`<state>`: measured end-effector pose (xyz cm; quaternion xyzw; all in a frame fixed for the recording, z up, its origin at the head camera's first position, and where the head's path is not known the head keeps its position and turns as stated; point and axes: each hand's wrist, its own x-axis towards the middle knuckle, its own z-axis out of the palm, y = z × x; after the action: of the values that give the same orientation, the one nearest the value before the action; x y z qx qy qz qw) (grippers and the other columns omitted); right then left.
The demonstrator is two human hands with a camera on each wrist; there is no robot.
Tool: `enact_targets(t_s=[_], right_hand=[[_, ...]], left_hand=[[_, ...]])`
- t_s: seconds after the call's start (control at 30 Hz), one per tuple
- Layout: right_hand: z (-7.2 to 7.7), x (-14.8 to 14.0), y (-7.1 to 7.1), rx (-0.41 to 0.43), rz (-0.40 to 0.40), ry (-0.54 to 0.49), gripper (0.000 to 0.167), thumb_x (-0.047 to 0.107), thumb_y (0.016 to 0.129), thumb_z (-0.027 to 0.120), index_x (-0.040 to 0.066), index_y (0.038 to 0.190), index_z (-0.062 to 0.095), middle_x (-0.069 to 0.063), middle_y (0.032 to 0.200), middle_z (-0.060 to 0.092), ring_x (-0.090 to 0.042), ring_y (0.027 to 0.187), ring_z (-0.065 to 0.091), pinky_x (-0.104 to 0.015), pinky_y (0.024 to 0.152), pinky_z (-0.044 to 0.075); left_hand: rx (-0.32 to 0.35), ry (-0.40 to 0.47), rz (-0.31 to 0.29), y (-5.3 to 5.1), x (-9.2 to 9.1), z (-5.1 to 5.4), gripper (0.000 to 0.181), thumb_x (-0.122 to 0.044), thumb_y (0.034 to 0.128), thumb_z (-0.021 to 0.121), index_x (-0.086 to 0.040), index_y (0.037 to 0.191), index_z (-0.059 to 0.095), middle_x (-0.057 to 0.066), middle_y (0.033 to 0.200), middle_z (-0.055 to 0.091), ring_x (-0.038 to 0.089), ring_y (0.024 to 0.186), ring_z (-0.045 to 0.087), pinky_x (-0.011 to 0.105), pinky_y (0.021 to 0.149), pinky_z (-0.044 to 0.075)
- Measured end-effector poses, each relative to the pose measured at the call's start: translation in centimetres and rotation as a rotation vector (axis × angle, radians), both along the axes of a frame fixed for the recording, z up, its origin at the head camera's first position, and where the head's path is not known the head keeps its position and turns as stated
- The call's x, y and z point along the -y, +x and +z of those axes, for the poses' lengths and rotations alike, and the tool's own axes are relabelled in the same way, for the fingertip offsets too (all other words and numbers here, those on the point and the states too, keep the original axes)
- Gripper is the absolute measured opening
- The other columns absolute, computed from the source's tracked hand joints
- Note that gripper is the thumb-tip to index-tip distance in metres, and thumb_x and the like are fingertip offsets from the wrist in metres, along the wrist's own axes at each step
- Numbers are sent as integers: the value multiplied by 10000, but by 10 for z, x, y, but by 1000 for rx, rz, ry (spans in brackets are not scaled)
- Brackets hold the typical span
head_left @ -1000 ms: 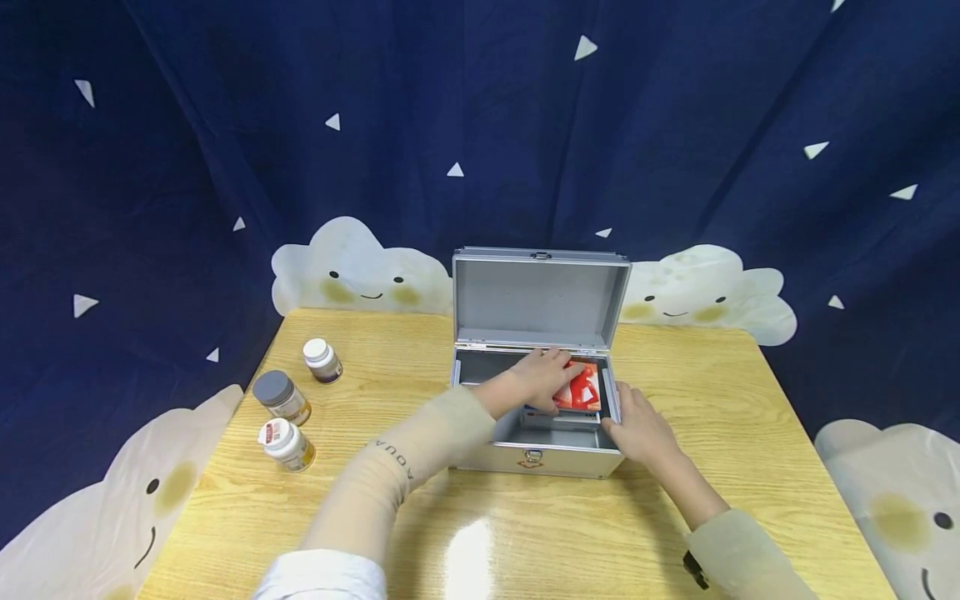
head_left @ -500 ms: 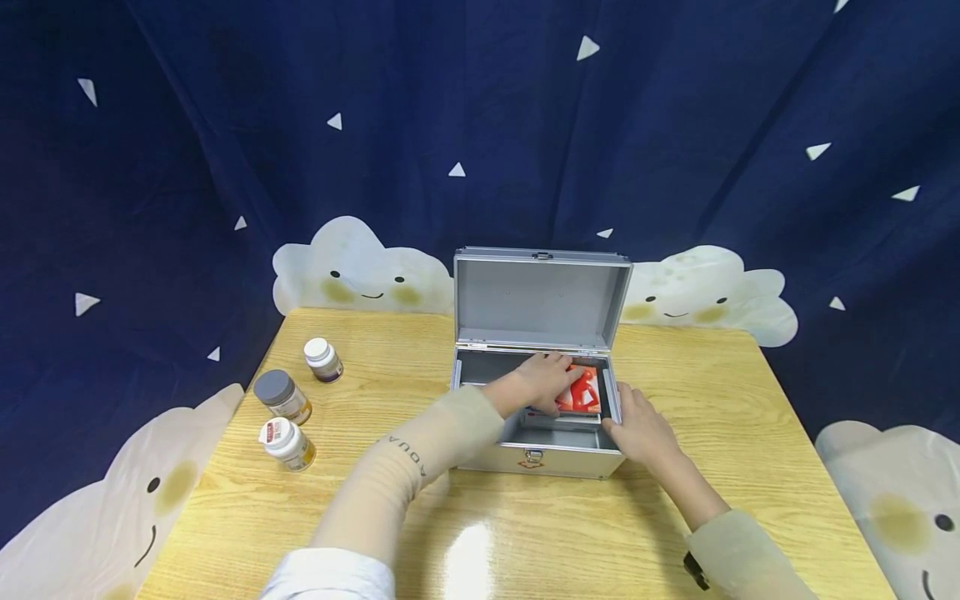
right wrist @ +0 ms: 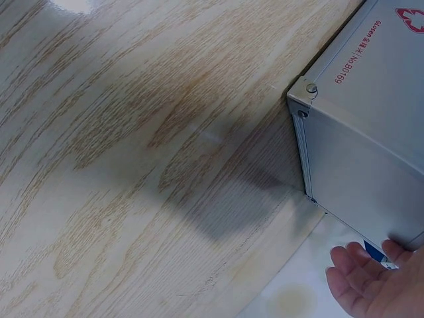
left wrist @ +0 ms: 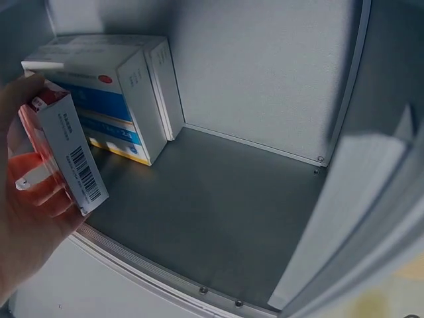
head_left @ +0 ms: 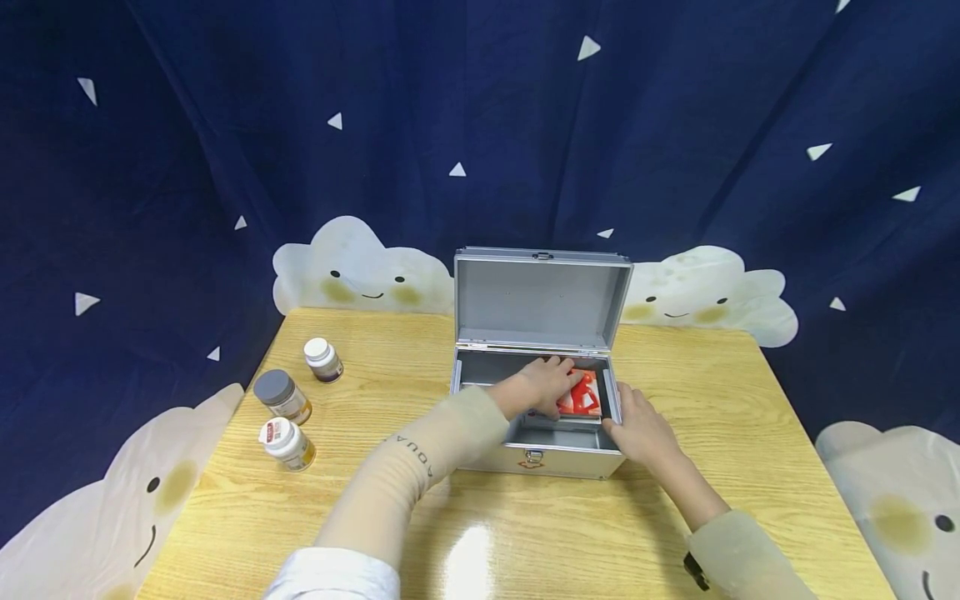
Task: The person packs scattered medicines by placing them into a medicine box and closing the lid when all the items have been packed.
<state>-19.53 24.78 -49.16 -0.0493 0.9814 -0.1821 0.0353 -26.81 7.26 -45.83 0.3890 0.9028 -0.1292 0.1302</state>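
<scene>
An aluminium medicine case [head_left: 566,462] stands with its lid raised. Inside it, my left hand [head_left: 542,385] grips a red-and-white medicine box [head_left: 581,393]. The left wrist view shows this box [left wrist: 74,156] tilted, its barcode side visible, with my thumb along its upper edge and fingers at its lower part. Beside it stand white-and-blue medicine boxes [left wrist: 99,99] against the case wall. At the case's right side, my right hand [head_left: 643,427] holds the rim, thumb over the edge and fingers outside. The right wrist view shows its fingers [right wrist: 361,271] partly curled near the outer wall.
On the left of the wooden table [head_left: 750,433] stand a small white-capped bottle [head_left: 322,360], a grey-capped bottle [head_left: 282,397] and a white bottle with a red label on its cap [head_left: 287,443]. A dark blue curtain [head_left: 390,100] hangs behind, with cloud shapes at the table's edges.
My left hand and the red-and-white box have shifted slightly toward the case's front. My right hand stays at the rim, and the bottles have not moved.
</scene>
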Motion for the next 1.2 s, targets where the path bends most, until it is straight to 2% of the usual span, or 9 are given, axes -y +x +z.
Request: enact_targets(t_s=[0.1, 0.27, 0.5, 0.8, 1.2], right_hand=[[0, 0, 0, 2, 0, 3, 650, 262, 814, 564, -42, 1329, 312, -279, 1174, 463, -448, 1046, 482, -607, 766, 414], [1, 0, 0, 8, -3, 4, 652, 264, 816, 562, -50, 1329, 309, -282, 1182, 458, -445, 1048, 480, -604, 763, 415], [1, 1, 0, 17, -10, -1, 656, 265, 823, 559, -48, 1338, 299, -284, 1200, 451, -444, 1066, 472, -613, 784, 406], [3, 2, 0, 30, -17, -6, 654, 267, 829, 559, -37, 1345, 295, -280, 1206, 447, -444, 1079, 466, -619, 793, 399], [2, 2, 0, 39, -13, 1, 659, 269, 834, 552, -43, 1351, 286, -284, 1205, 443, -444, 1072, 467, -620, 787, 404]], left_hand=[[1, 4, 5, 1, 0, 0, 873, -485, 748, 686, -201, 1452, 254, 18, 1418, 313, 164, 1229, 364, 296, 966, 382], [30, 32, 34, 2, 1, -2, 840, -441, 757, 695, -201, 1445, 277, 13, 1451, 265, 178, 1264, 331, 330, 1006, 354], [-49, -21, -39, 2, 1, -5, 826, -480, 758, 672, -173, 1433, 308, 16, 1417, 333, 158, 1256, 333, 291, 1016, 332], [-70, -49, -74, 1, 1, -9, 745, -455, 798, 646, -173, 1417, 345, 9, 1459, 289, 151, 1245, 362, 257, 962, 384], [-41, -45, -51, 2, 0, -12, 684, -414, 841, 613, -181, 1422, 336, 3, 1478, 267, 166, 1292, 331, 267, 991, 370]])
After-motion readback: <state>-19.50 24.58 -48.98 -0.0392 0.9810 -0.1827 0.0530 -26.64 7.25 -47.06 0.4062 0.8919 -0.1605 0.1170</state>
